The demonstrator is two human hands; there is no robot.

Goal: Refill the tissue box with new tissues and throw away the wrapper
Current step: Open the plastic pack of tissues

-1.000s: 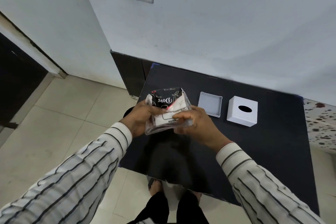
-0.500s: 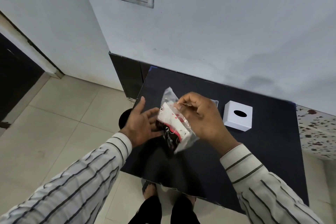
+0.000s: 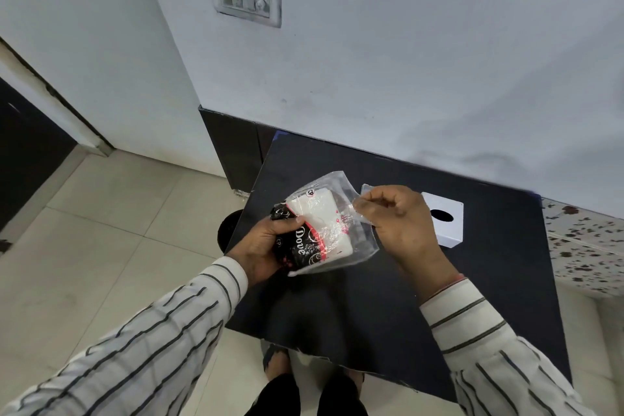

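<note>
My left hand is closed around the near-left end of the tissue pack and holds it above the black table. My right hand pinches the clear wrapper at the right side of the pack, thumb against fingertips. The white tissue box stands on the table to the far right, just behind my right hand, oval opening facing up. Its lid lies left of it, mostly hidden.

tissue box on table, right of tissue pack
</note>
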